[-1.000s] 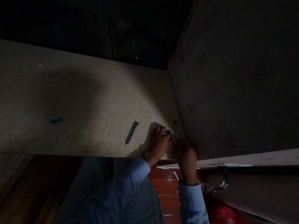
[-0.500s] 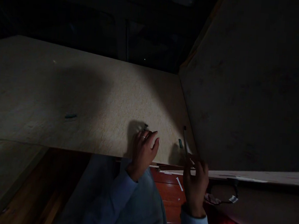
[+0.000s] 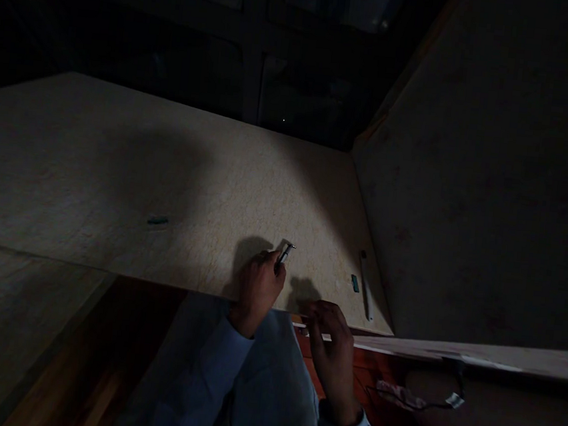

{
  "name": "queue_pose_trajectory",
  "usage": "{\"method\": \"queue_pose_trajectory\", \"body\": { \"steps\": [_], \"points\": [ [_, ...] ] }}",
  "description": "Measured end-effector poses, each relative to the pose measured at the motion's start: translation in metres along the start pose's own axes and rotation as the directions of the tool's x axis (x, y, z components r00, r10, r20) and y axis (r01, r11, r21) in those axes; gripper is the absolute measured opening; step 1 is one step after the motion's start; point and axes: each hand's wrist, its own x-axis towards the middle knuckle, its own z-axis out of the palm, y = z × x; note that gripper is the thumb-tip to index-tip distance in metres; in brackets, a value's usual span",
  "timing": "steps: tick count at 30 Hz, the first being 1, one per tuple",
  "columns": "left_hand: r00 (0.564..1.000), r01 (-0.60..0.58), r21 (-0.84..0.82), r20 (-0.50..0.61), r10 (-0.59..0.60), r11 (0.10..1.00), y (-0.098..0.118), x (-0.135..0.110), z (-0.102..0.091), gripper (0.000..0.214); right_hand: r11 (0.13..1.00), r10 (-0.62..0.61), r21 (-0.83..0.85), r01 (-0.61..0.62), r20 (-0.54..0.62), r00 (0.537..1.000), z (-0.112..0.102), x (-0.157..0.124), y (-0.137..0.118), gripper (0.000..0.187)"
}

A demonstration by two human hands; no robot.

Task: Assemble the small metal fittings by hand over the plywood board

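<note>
While the razor-like tool [image 3: 284, 254] is held over the pale tabletop [image 3: 246, 189], near its front edge, the handle is gripped by the closed fingers of the left hand [image 3: 259, 283], and the T-shaped head is seen beyond them. The right hand [image 3: 334, 342] is positioned at the table's front edge, apart from the tool; its fingers are half curled, and whether anything is pinched cannot be told. Farther right, a short teal piece [image 3: 355, 283] is seen just beside a slim, dark-tipped stick [image 3: 366, 289]. A teal strip [image 3: 157, 220] is noted well to the left.
</note>
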Motion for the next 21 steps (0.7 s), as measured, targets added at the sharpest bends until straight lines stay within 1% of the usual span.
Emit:
{"method": "queue_pose_trajectory", "body": {
  "steps": [3, 6, 8, 12, 16, 18, 21],
  "points": [
    [0.999, 0.026, -0.032, -0.041, -0.027, 0.999, -0.009, 0.001, -0.009, 0.025, 1.000, 0.003, -0.004, -0.003, 0.035, 0.999, 0.006, -0.003, 0.002, 0.017],
    [0.998, 0.048, -0.015, -0.026, -0.048, 0.999, -0.014, 0.004, -0.013, 0.026, 1.000, 0.008, -0.002, -0.008, 0.065, 0.998, 0.013, -0.003, 0.003, 0.018],
    [0.998, 0.056, 0.012, 0.001, -0.056, 0.998, -0.014, 0.004, -0.012, 0.025, 1.000, 0.009, 0.012, -0.010, 0.083, 0.997, 0.017, -0.002, 0.002, 0.018],
    [0.999, 0.031, 0.070, 0.020, -0.033, 0.997, -0.009, 0.004, -0.007, 0.023, 0.999, -0.003, 0.041, -0.003, 0.131, 0.991, 0.022, 0.002, 0.000, 0.018],
    [0.998, 0.006, 0.083, 0.058, -0.011, 0.997, -0.007, 0.003, -0.006, 0.027, 0.998, -0.037, 0.047, 0.030, 0.153, 0.988, 0.025, 0.005, -0.002, 0.020],
    [0.998, -0.021, 0.043, 0.068, 0.018, 0.999, -0.010, 0.004, -0.009, 0.030, 0.998, -0.052, 0.051, 0.045, 0.153, 0.987, 0.028, 0.007, -0.004, 0.020],
    [0.998, -0.037, -0.099, 0.056, 0.043, 0.994, -0.024, 0.007, -0.021, 0.034, 0.996, -0.078, 0.049, 0.070, 0.164, 0.983, 0.033, 0.013, -0.012, 0.019]
  ]
}}
